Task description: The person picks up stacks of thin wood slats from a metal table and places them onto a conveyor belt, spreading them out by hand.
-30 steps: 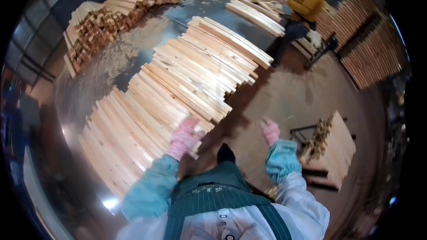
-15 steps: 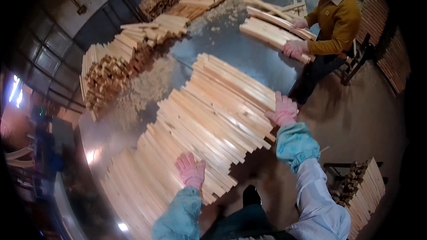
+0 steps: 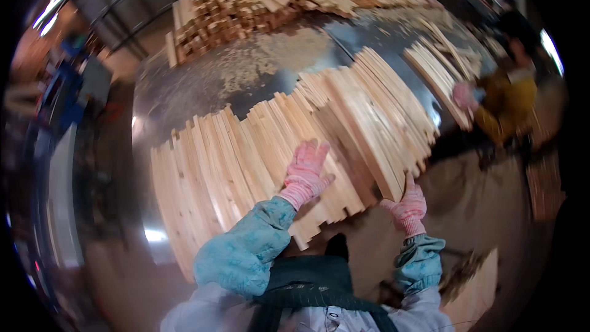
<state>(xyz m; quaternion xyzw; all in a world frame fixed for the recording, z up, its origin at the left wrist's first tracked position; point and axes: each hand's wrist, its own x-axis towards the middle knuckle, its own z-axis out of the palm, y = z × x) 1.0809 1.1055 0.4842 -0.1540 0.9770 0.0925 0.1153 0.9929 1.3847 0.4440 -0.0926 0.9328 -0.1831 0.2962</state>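
Observation:
A wide row of pale wooden strips (image 3: 215,166) lies side by side on the metal table, their near ends uneven. My left hand (image 3: 305,175), in a pink glove, rests on top of the row with its fingers spread. At the near end of a raised group of strips (image 3: 362,126), my right hand (image 3: 408,208) has its thumb and fingers around the ends. That group stands higher than the row, with a shadowed brown gap along its left side. Further strips lie flat to its right.
Sawdust covers part of the metal table (image 3: 184,92). A pile of stacked strips (image 3: 227,21) stands at the far side. At the right, a person in a mustard jacket (image 3: 510,104) handles more strips (image 3: 436,80). Another wood stack (image 3: 479,289) is at the lower right.
The view has turned, so the table sits further right. My right hand has gone from the row's right edge to the near ends of a group now raised. My left hand has moved along the row.

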